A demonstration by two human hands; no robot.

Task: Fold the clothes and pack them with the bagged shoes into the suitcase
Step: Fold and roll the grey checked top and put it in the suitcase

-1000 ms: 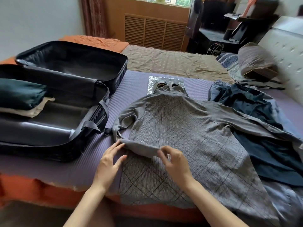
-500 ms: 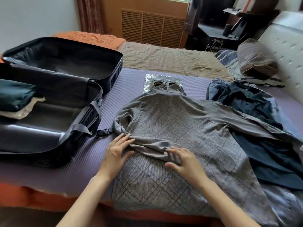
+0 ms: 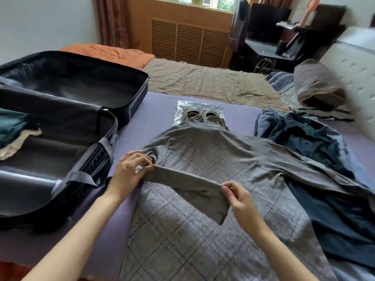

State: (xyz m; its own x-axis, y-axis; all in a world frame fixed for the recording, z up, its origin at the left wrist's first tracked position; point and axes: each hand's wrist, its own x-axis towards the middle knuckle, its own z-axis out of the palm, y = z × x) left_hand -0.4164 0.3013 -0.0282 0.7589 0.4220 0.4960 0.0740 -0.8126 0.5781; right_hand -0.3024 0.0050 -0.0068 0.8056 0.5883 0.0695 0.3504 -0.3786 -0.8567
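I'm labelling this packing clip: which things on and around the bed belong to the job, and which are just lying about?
Part of the job: grey checked top, its sleeve pinched by the left hand and right hand; bagged shoes; dark blue clothes; open suitcase.

Just lying about: pillow; orange blanket; radiator cover.

No writing, brand, number or sign can be read anywhere. The suitcase [image 3: 40,175] at left, the clear shoe bag [image 3: 199,107] at upper centre and the grey checked sweater [image 3: 213,159] in the middle show no legible label. A small pale tag [image 3: 139,168] by the left hand [image 3: 129,173] is too blurred to read.
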